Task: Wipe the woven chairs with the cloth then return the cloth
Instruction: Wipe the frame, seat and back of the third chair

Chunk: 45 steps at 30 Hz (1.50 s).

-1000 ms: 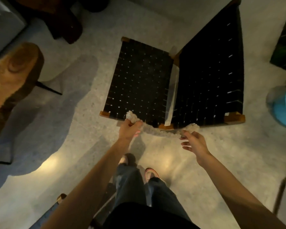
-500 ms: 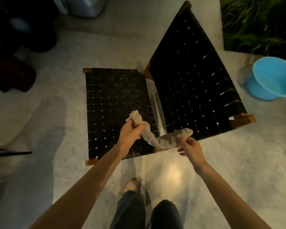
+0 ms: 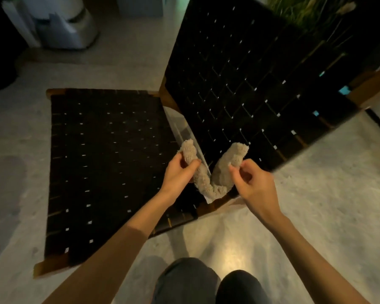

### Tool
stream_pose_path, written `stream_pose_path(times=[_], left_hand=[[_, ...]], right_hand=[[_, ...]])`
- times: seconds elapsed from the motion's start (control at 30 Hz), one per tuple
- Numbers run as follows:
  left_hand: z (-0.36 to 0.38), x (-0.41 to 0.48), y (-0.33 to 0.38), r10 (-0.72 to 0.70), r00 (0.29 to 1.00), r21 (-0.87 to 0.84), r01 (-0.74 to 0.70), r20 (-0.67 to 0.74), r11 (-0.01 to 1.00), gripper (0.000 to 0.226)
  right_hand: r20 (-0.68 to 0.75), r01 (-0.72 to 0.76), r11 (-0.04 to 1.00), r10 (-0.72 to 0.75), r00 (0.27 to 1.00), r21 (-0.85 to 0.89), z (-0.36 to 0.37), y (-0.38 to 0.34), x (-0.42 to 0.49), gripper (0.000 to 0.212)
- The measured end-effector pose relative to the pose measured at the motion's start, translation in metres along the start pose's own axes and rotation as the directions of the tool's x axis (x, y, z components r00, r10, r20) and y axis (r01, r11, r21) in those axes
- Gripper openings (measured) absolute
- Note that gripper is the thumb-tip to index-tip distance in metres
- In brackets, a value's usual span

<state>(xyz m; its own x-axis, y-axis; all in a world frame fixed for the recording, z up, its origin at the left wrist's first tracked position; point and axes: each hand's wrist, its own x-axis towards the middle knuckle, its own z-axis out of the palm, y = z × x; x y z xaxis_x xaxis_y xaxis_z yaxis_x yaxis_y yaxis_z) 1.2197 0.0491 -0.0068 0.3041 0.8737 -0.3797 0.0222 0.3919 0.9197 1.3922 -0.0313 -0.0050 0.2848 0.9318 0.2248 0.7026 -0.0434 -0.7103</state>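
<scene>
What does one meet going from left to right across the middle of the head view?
Floor → woven seat → left hand → cloth → right hand → floor again at the right edge.

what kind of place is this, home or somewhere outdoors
Probably a home lounge or covered patio, though that is a guess. It has a pale stone-like floor, a low black woven chair with a wooden frame, tall grass-like plants behind it, and a white appliance.
</scene>
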Motion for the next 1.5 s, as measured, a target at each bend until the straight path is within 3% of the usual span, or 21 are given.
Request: stream_pose_path(times=[0.27,0.47,0.53,0.63,0.83,0.93,1.03,1.13,1.23,1.33,1.43,1.5], left_hand=[[0.028,0.019,-0.059,0.305,0.952,0.086,-0.302,-0.02,0.949,0.022],[0.062,0.003,-0.054,0.414,0.91,0.12,-0.412,0.014,0.903,0.001],[0.078,-0.002,-0.043,0.414,0.91,0.116,-0.415,0.036,0.902,0.005],[0.103,-0.007,-0.019,0.394,0.916,0.067,-0.398,0.073,0.915,0.011],[0.136,-0.001,0.028,0.419,0.901,-0.166,-0.399,0.111,0.902,0.035],[0.153,0.004,0.055,0.466,0.876,-0.249,-0.427,0.123,0.869,0.034],[0.174,0.008,0.079,0.497,0.851,-0.324,-0.427,0.171,0.844,0.02],[0.187,0.014,0.094,0.542,0.818,-0.384,-0.446,0.193,0.809,0.02],[0.199,0.019,0.096,0.571,0.789,-0.391,-0.463,0.228,0.795,0.027],[0.203,0.026,0.088,0.678,0.676,-0.176,-0.659,0.287,0.731,0.037],[0.2,0.04,0.08,0.771,0.521,0.134,-0.85,0.365,0.51,0.05],[0.197,0.045,0.075,0.785,0.521,0.192,-0.854,0.335,0.484,0.049]], right_hand=[[-0.159,0.125,0.991,-0.116,0.98,0.049,0.023,0.041,-0.015,0.027],[-0.387,0.049,0.865,0.172,0.906,0.5,-0.001,0.07,-0.059,0.033],[-0.447,0.024,0.79,0.321,0.835,0.612,-0.018,0.079,-0.064,0.026],[-0.491,0.063,0.733,0.387,0.78,0.677,-0.042,0.084,-0.058,0.031],[-0.473,0.169,0.65,0.328,0.818,0.741,-0.084,0.056,-0.011,0.017],[-0.529,0.22,0.672,0.296,0.795,0.707,-0.103,0.038,0.028,0.021],[-0.633,0.311,0.677,0.296,0.716,0.667,-0.122,0.017,0.058,0.02],[-0.692,0.387,0.655,0.296,0.658,0.648,-0.131,0.012,0.076,0.013],[-0.727,0.372,0.764,0.18,0.663,0.528,-0.13,0.015,0.083,0.038],[-0.684,0.344,0.862,0.003,0.73,0.372,-0.123,0.018,0.087,0.057],[-0.708,0.284,0.938,-0.064,0.703,0.197,-0.115,0.02,0.092,0.055],[-0.712,0.275,0.946,-0.076,0.698,0.169,-0.111,0.022,0.092,0.055]])
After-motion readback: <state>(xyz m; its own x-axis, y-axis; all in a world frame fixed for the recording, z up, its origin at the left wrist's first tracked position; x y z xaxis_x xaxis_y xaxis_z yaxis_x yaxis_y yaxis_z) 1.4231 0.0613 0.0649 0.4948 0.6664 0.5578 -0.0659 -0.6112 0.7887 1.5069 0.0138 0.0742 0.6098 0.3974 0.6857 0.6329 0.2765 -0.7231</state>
